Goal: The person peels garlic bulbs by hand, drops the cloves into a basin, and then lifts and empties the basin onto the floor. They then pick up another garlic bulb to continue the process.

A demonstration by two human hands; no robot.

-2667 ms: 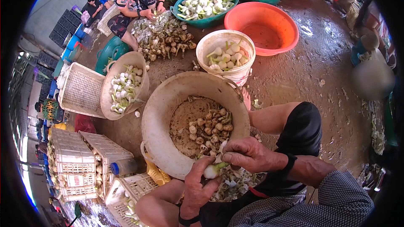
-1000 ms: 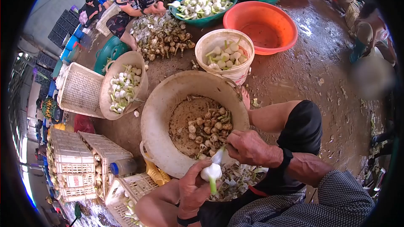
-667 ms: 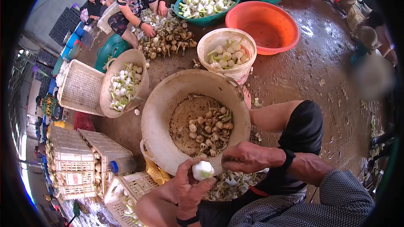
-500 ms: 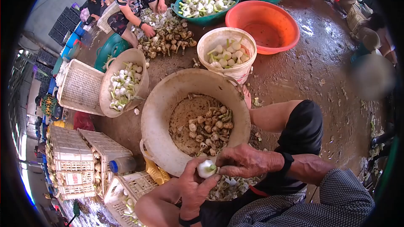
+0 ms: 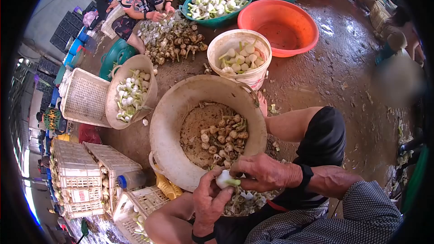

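A peeled white garlic bulb (image 5: 224, 179) with a short green stem is held between the thumb and fingers of my left hand (image 5: 209, 201). My right hand (image 5: 269, 172) is closed, its fingertips pinching at the bulb's right side near the stem. Any bit of skin between those fingertips is too small to make out. Just beyond my hands stands a large beige tub (image 5: 165, 104) holding a heap of unpeeled, brownish garlic bulbs (image 5: 224, 135). Loose garlic peel (image 5: 253, 199) lies below my hands, between my legs.
Behind the tub stand a white bucket (image 5: 239, 79) of peeled garlic and an orange basin (image 5: 307, 31). A tilted beige basin (image 5: 113, 104) of garlic and plastic crates (image 5: 79, 180) are on the left. Another person (image 5: 140, 0) handles garlic beside a pile (image 5: 176, 47). The floor (image 5: 334, 72) looks wet.
The bulb has turned in my left hand, so its green stem now points right. My right fingers have shifted slightly upward. The other person's hands have come together above the pile.
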